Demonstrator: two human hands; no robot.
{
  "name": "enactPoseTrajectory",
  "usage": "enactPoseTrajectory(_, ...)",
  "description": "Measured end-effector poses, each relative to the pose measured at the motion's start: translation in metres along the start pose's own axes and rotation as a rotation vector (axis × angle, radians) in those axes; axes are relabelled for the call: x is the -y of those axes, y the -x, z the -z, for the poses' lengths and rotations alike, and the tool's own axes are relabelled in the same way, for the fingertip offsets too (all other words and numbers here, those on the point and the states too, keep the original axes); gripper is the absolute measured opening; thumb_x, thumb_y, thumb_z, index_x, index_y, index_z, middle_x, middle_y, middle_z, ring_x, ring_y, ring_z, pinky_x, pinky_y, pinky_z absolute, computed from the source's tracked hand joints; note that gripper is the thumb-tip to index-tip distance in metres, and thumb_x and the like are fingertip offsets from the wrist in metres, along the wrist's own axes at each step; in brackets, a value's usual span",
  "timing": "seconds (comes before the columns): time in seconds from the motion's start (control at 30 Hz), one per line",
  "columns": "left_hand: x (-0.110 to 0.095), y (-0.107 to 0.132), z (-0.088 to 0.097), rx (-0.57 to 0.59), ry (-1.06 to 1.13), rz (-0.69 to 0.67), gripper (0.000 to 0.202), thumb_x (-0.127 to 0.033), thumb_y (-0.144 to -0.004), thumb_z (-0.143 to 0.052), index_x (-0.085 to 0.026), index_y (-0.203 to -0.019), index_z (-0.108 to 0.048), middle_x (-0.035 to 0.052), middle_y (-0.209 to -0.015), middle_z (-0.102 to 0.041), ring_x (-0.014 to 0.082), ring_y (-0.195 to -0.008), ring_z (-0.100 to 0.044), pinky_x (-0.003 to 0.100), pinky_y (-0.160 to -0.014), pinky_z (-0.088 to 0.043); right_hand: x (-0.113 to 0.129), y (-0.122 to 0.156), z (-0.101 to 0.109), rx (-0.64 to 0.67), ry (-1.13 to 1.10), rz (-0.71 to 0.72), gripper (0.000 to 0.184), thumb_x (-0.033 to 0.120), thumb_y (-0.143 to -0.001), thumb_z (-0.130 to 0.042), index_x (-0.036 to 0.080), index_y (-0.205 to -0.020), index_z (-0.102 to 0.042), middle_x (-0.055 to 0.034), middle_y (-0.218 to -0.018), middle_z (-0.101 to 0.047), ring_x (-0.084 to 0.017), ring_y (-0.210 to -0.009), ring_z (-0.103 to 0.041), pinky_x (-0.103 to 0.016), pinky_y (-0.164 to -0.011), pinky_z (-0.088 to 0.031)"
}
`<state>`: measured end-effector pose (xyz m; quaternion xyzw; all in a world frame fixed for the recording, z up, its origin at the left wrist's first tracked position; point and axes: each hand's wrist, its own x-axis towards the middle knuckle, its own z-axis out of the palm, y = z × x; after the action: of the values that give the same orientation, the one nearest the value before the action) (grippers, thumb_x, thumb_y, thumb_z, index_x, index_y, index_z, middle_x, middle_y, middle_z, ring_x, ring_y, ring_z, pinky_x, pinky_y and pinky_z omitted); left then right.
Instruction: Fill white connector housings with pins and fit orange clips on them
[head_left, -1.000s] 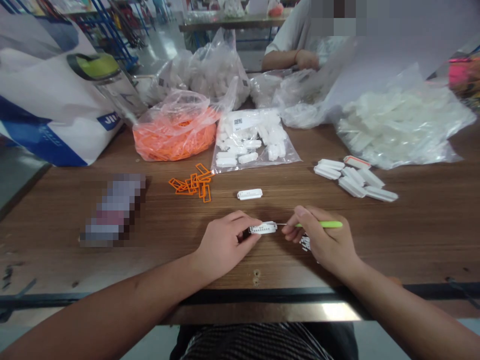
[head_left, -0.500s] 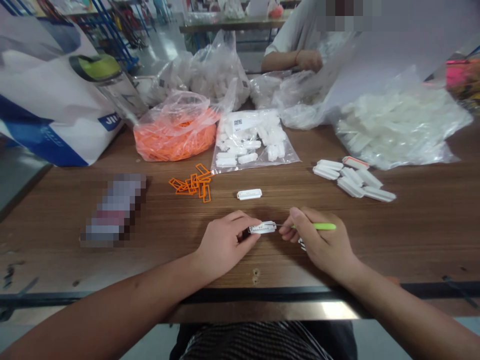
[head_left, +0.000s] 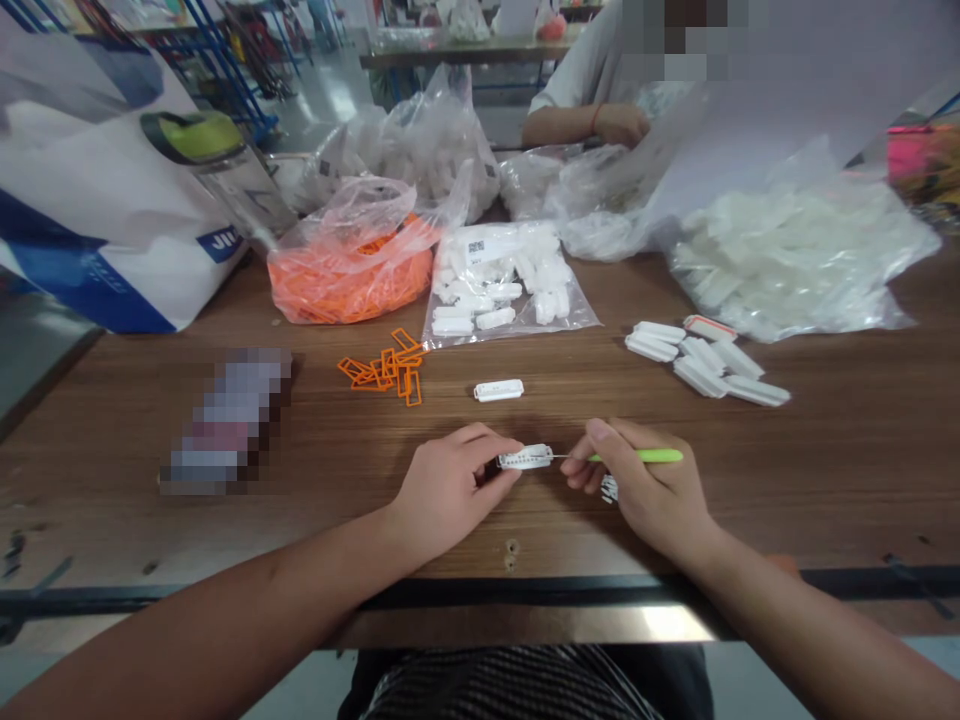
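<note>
My left hand [head_left: 454, 487] pinches the left end of a small white plastic housing [head_left: 531, 457] with a row of dark holes, low over the table. My right hand [head_left: 637, 485] grips a thin pick with a lime-green handle [head_left: 660, 456]; its metal shaft reaches left to the housing's right end. Some small black-and-white pieces [head_left: 609, 488] show partly beneath my right hand. A second white housing [head_left: 499, 390] lies just beyond. Farther left sits a loose pile of orange rectangular frames [head_left: 384, 365].
Several white parts [head_left: 701, 362], one orange-edged, lie at right before a bag of pale parts [head_left: 795, 250]. Bags of orange frames [head_left: 349, 275] and white housings [head_left: 510, 280] stand ahead. A bottle [head_left: 232, 180] and blurred object [head_left: 229, 420] are left. Another person's hand [head_left: 621, 124] is opposite.
My right hand and the pick have shifted slightly right, and more of the small pieces beneath that hand show. My left hand keeps its hold on the housing.
</note>
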<state>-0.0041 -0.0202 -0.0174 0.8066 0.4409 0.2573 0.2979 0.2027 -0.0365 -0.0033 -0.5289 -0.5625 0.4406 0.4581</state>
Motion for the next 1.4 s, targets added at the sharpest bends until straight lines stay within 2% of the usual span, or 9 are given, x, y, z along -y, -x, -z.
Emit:
enactPoseTrajectory(0.4,-0.0004,-0.0003,0.0006,0.002,0.004,-0.003,0.02,-0.02,-0.085,-0.063,-0.022,-0.103,-0.07,0.0012,-0.095,-0.07,0.0074,-0.056,-0.053,0.022,-0.058,-0.047,-0.0007,0.0001,-0.0009,0.023,0.029,0.016,0.04,0.038,-0.094,-0.049,0.017,-0.064,-0.066,-0.0031,-0.058,-0.067,-0.011,-0.048,-0.062,-0.021,-0.044,-0.051)
enactPoseTrajectory(0.67,0.0005,0.0003,0.0001,-0.009,0.014,-0.009,0.02,-0.021,-0.085,-0.063,-0.022,-0.104,-0.069,0.0011,-0.094,-0.069,0.0072,-0.056,-0.053,0.022,-0.058,-0.047,0.0032,0.0017,0.0009,0.059,0.17,0.087,0.037,0.034,-0.095,-0.046,0.018,-0.066,-0.065,-0.0016,-0.059,-0.067,-0.011,-0.048,-0.062,-0.022,-0.046,-0.05)
enactPoseTrajectory(0.9,0.0009,-0.0004,-0.0014,-0.021,0.056,0.014,0.02,-0.02,-0.084,-0.063,-0.022,-0.104,-0.07,0.0013,-0.092,-0.068,0.0071,-0.056,-0.052,0.021,-0.055,-0.045,0.0037,0.0059,-0.0008,0.101,0.4,0.296,0.03,0.025,-0.095,-0.047,0.02,-0.071,-0.064,0.0006,-0.061,-0.066,-0.011,-0.055,-0.063,-0.025,-0.055,-0.048)
enactPoseTrajectory(1.07,-0.0012,-0.001,0.0001,-0.013,0.041,0.032,0.021,-0.02,-0.084,-0.063,-0.022,-0.104,-0.07,0.0015,-0.093,-0.068,0.0074,-0.056,-0.053,0.021,-0.055,-0.045,0.0024,0.0046,0.0001,0.084,0.282,0.212,0.032,0.027,-0.095,-0.046,0.021,-0.07,-0.065,0.0002,-0.063,-0.068,-0.011,-0.056,-0.065,-0.025,-0.057,-0.051)
enactPoseTrajectory(1.17,-0.0022,-0.0013,0.0008,-0.01,0.023,0.028,0.021,-0.02,-0.084,-0.063,-0.023,-0.104,-0.07,0.0015,-0.093,-0.069,0.0071,-0.055,-0.052,0.021,-0.055,-0.045,0.0029,0.003,0.0021,0.028,0.213,0.169,0.035,0.03,-0.095,-0.046,0.02,-0.067,-0.066,-0.0003,-0.06,-0.068,-0.011,-0.051,-0.063,-0.023,-0.052,-0.051)
enactPoseTrajectory(1.4,0.0007,-0.0009,-0.0007,-0.025,0.02,0.018,0.021,-0.02,-0.083,-0.065,-0.023,-0.103,-0.07,0.0002,-0.092,-0.068,0.0068,-0.055,-0.051,0.021,-0.056,-0.045,0.0043,0.0016,0.0035,-0.014,0.164,0.117,0.038,0.031,-0.094,-0.047,0.019,-0.064,-0.066,-0.0011,-0.058,-0.067,-0.01,-0.048,-0.063,-0.021,-0.047,-0.051)
